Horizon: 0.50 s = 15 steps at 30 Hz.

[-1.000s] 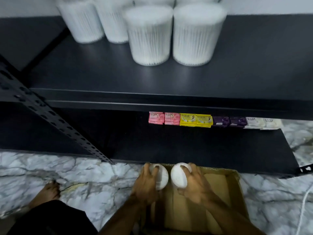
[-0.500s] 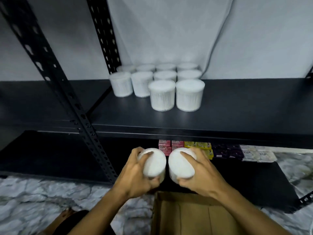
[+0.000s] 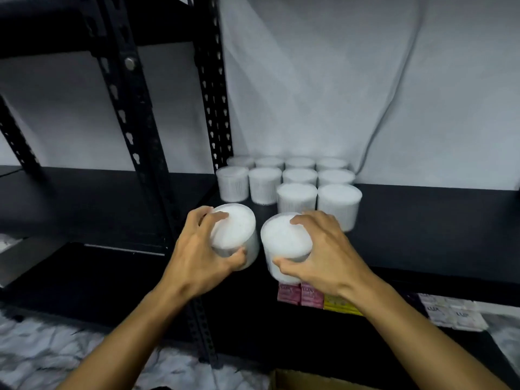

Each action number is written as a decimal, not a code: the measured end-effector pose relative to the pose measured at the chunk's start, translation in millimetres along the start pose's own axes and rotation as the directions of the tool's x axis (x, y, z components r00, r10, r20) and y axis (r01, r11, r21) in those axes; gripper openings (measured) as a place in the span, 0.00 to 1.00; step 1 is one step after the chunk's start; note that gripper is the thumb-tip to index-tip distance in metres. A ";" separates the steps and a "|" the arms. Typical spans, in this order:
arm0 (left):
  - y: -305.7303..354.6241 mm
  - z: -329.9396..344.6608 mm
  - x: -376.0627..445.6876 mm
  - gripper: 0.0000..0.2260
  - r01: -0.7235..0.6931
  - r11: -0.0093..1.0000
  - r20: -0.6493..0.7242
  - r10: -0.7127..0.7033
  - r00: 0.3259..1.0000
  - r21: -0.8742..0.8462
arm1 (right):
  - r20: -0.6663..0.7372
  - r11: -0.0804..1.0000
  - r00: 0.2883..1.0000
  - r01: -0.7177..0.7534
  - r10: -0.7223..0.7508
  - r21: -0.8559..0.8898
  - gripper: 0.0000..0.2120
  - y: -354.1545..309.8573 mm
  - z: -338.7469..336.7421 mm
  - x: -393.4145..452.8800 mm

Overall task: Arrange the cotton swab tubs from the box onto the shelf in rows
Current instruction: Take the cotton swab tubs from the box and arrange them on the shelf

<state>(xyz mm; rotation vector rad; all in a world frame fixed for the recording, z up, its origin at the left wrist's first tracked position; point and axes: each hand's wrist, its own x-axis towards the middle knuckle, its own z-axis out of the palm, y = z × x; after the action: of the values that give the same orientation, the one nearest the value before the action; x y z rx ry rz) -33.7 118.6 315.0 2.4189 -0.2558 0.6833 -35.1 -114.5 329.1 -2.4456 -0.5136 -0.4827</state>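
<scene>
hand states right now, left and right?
Left hand: gripping a cotton swab tub.
Right hand: gripping a second cotton swab tub.

Tubs (image 3: 289,182) on shelf (image 3: 422,215), rows

Ten cotton swab tubs (image 3: 297,196) standing on the shelf (image 3: 422,215), two more tubs (image 3: 235,233) in hand; two pink packets (image 3: 299,294) at six o'clock.
</scene>
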 end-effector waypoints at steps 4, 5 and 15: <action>-7.7 -4.7 21.0 0.33 0.085 0.995 0.015 -0.086 0.996 0.049 | 0.031 0.999 0.999 -0.039 0.039 -0.001 0.37 -8.3 11.2 29.9; -10.3 -4.9 25.3 0.33 0.106 0.993 0.027 -0.108 0.994 0.055 | 0.038 0.999 0.998 -0.045 0.045 -0.003 0.37 -10.1 15.0 35.7; -23.6 -2.1 42.2 0.34 0.211 0.972 0.092 -0.221 0.971 0.103 | 0.016 0.990 0.991 -0.135 0.136 -0.045 0.36 -14.0 52.2 62.9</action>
<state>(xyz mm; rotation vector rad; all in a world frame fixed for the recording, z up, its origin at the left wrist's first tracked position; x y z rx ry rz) 9.1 137.8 326.9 2.5260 0.0002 0.4824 24.0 -56.5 324.0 -2.5086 -0.3447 -0.4182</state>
